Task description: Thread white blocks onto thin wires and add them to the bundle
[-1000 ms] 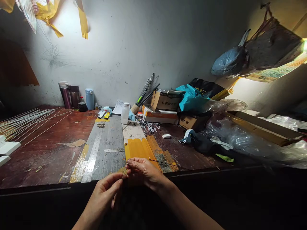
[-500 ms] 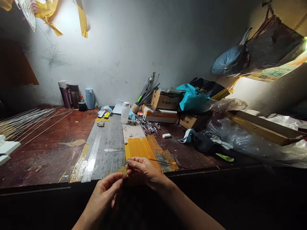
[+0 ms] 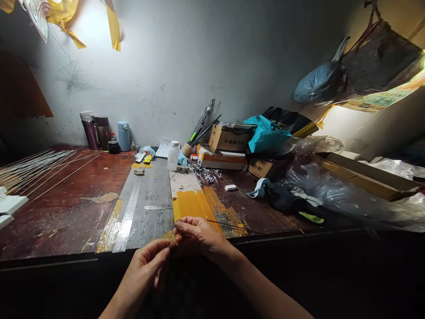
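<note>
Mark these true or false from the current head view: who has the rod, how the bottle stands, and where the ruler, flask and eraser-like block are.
1. The left hand and right hand both grip the thin rod. True.
2. The capped plastic bottle lies on its side. False: the capped plastic bottle stands upright.
3. The long metal ruler lies left of the amber tape strip. True.
4. The light blue flask stands right of the bottle. False: the flask stands left of it.
5. The small white block rests on the orange-and-white box. False: the block lies on the tabletop, in front of the box.
</note>
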Action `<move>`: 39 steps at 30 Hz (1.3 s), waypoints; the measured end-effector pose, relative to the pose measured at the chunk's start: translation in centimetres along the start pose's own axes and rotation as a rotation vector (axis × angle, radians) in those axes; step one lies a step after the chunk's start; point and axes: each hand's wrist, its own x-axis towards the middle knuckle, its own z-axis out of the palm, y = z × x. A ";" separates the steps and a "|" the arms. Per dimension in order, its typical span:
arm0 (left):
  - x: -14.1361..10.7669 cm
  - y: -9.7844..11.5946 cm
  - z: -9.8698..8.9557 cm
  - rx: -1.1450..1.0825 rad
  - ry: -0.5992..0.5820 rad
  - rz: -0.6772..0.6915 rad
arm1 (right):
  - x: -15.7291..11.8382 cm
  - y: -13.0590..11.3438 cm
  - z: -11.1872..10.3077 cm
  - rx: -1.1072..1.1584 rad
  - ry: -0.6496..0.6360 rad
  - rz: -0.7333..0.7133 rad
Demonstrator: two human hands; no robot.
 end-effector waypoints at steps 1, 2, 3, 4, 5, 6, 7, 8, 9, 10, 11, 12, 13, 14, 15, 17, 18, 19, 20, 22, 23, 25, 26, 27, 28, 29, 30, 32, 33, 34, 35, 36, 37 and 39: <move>0.0 0.0 0.0 0.012 -0.001 0.010 | 0.0 0.0 0.0 -0.024 0.005 -0.015; 0.1 -0.1 0.0 0.023 0.002 0.021 | 0.0 -0.1 0.0 -0.049 0.011 -0.031; 0.1 -0.3 -0.1 0.032 0.006 0.028 | 0.0 -0.2 0.1 -0.074 0.019 -0.046; 0.2 -0.5 -0.1 0.038 0.014 0.028 | -0.1 -0.4 0.3 -0.100 0.031 -0.059; 0.3 -0.6 -0.1 0.042 0.024 0.020 | -0.2 -0.6 0.5 -0.127 0.048 -0.067; 0.4 -0.8 -0.1 0.044 0.033 0.010 | -0.3 -0.8 0.6 -0.149 0.065 -0.070; 0.4 -0.8 -0.1 0.042 0.042 0.003 | -0.5 -1.0 0.7 -0.164 0.077 -0.072; 0.4 -0.8 0.0 0.034 0.047 0.004 | -0.5 -1.0 0.8 -0.170 0.083 -0.073; 0.3 -0.7 0.1 0.021 0.046 0.010 | -0.5 -1.0 0.9 -0.161 0.081 -0.074; 0.2 -0.6 0.2 0.007 0.044 0.020 | -0.5 -1.0 0.8 -0.135 0.072 -0.077; 0.1 -0.3 0.4 -0.004 0.040 0.029 | -0.4 -0.8 0.7 -0.098 0.056 -0.080; 0.0 -0.1 0.5 -0.009 0.037 0.033 | -0.3 -0.6 0.6 -0.058 0.035 -0.080; -0.1 0.1 0.6 -0.011 0.037 0.031 | -0.2 -0.4 0.4 -0.019 0.015 -0.074; -0.2 0.2 0.7 -0.010 0.038 0.023 | 0.0 -0.2 0.2 0.012 0.000 -0.065; -0.2 0.3 0.7 -0.010 0.039 0.015 | 0.0 0.1 0.1 0.033 -0.011 -0.052; -0.2 0.3 0.7 -0.014 0.036 0.009 | 0.1 0.3 -0.1 0.048 -0.021 -0.026; -0.2 0.3 0.6 -0.016 0.033 0.010 | 0.1 0.4 -0.2 0.051 -0.021 -0.021; -0.2 0.2 0.6 -0.016 0.029 0.014 | 0.1 0.4 -0.2 0.051 -0.021 -0.019; -0.1 0.2 0.5 -0.017 0.027 0.019 | 0.0 0.3 -0.1 0.049 -0.022 -0.020; -0.1 0.1 0.4 -0.022 0.022 0.021 | -0.1 0.2 0.0 0.038 -0.023 -0.021; -0.1 0.0 0.4 -0.022 0.022 0.015 | -0.1 0.1 0.1 0.033 -0.021 -0.020; -0.1 0.0 0.5 -0.017 0.043 0.008 | -0.1 0.0 0.2 0.022 -0.019 -0.023; -0.1 0.1 0.6 -0.013 0.055 0.006 | -0.1 0.0 0.2 0.017 -0.017 -0.028; -0.1 0.1 0.6 -0.011 0.064 0.005 | -0.1 0.0 0.2 0.014 -0.016 -0.033; -0.1 0.2 0.7 -0.010 0.071 0.010 | -0.1 0.0 0.2 0.014 -0.016 -0.039; -0.2 0.3 0.8 -0.010 0.071 0.016 | -0.1 0.0 0.2 0.015 -0.018 -0.038; -0.2 0.5 0.8 -0.012 0.067 0.020 | -0.1 0.0 0.1 0.017 -0.021 -0.036; -0.3 0.6 0.9 -0.017 0.057 0.014 | -0.2 0.0 0.0 0.025 -0.024 -0.025; -0.3 0.7 0.8 -0.021 0.056 0.008 | -0.2 0.0 0.0 0.029 -0.025 -0.019; -0.3 0.7 0.8 -0.025 0.051 0.000 | -0.2 0.1 -0.1 0.031 -0.026 -0.014; -0.3 0.7 0.8 -0.031 0.045 -0.005 | -0.2 0.1 -0.1 0.032 -0.028 -0.011; -0.2 0.6 0.7 -0.037 0.037 -0.007 | -0.2 0.1 -0.1 0.033 -0.030 -0.007; -0.2 0.4 0.6 -0.043 0.030 -0.005 | -0.2 0.1 -0.1 0.032 -0.032 -0.003; 0.0 0.1 0.5 -0.049 0.022 0.004 | -0.2 0.1 -0.1 0.029 -0.035 0.003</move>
